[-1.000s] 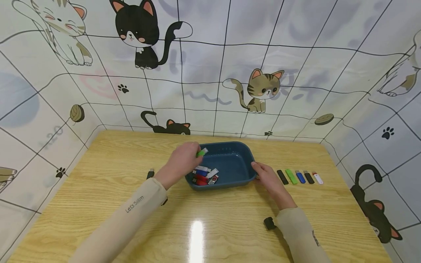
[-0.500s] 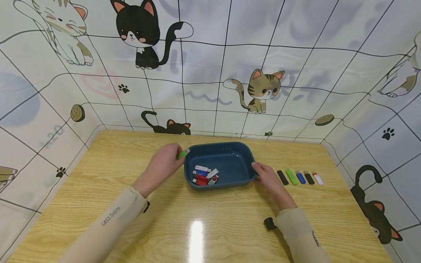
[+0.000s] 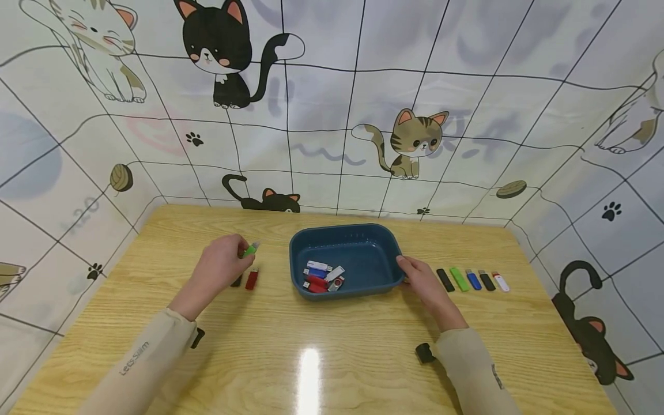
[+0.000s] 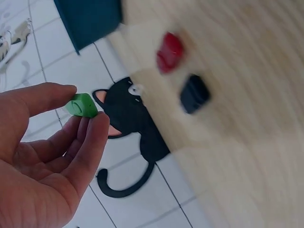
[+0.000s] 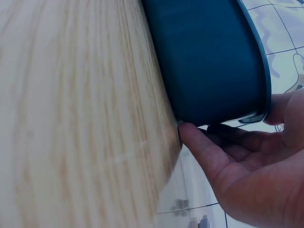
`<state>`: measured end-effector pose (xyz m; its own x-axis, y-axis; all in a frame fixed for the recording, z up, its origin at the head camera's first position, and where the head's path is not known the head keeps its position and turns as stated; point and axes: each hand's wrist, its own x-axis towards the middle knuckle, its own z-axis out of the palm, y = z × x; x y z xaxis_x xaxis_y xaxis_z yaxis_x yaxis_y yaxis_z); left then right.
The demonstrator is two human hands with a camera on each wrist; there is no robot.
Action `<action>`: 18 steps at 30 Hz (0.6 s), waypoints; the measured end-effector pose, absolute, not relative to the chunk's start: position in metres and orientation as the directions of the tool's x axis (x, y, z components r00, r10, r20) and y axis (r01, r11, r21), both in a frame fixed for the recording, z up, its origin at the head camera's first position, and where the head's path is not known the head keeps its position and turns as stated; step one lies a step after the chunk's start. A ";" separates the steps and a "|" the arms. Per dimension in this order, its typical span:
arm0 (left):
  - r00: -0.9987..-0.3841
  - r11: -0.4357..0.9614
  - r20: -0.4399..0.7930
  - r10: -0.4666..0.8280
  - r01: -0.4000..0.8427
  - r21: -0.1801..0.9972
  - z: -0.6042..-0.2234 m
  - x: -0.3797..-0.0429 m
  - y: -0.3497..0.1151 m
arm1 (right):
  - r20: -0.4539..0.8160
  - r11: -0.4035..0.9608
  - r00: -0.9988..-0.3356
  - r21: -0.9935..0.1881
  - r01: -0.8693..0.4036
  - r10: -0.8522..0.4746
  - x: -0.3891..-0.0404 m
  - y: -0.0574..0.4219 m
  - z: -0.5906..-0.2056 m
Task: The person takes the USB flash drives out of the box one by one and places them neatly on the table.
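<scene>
My left hand [image 3: 218, 268] pinches a green USB flash drive [image 3: 251, 249] between thumb and fingers, above the left part of the table. The left wrist view shows that drive [image 4: 83, 105] end-on. Below the hand lie a red USB flash drive [image 3: 251, 279] and a black one [image 3: 237, 282], partly hidden by the hand. At the right end of a dark blue plastic tray [image 3: 376, 262], my right hand [image 3: 427, 287] holds the rim, thumb on top and fingers against the outer wall. Several flash drives, white, blue and red [image 3: 317, 282], are heaped in the tray's left part.
Right of the tray, several flash drives stand in a row: black [image 3: 445, 279], green [image 3: 459, 279], blue [image 3: 474, 279], black and white. A cat-patterned cloth [image 3: 321, 144] surrounds the wooden table [image 3: 358, 357] at the back and sides.
My left hand has carried the green flash drive leftward out of the tray, over the table's left part. The red drive there has come into view. Right hand and tray stay put.
</scene>
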<state>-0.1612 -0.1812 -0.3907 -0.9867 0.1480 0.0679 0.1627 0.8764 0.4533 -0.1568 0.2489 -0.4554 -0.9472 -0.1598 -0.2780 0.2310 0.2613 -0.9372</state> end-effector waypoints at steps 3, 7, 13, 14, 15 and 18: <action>-0.991 0.882 0.051 0.127 0.136 0.450 -0.395 -0.159 -0.193 | -0.275 0.264 -0.948 -0.937 0.227 -0.161 -0.157 0.249 -0.455; -0.994 0.891 0.037 0.103 0.109 0.440 -0.401 -0.156 -0.207 | -0.273 0.264 -0.949 -0.938 0.225 -0.160 -0.157 0.249 -0.456; -0.996 0.894 -0.010 0.094 0.080 0.441 -0.406 -0.153 -0.220 | -0.269 0.267 -0.951 -0.938 0.222 -0.155 -0.156 0.249 -0.456; -0.995 0.895 -0.019 0.095 0.077 0.440 -0.407 -0.152 -0.222 | -0.269 0.268 -0.951 -0.938 0.222 -0.154 -0.156 0.249 -0.456; -0.995 0.897 -0.025 0.097 0.077 0.436 -0.408 -0.151 -0.223 | -0.269 0.269 -0.951 -0.937 0.222 -0.153 -0.156 0.249 -0.456; -0.994 0.905 -0.037 0.101 0.076 0.419 -0.412 -0.151 -0.226 | -0.271 0.270 -0.951 -0.936 0.225 -0.149 -0.156 0.249 -0.456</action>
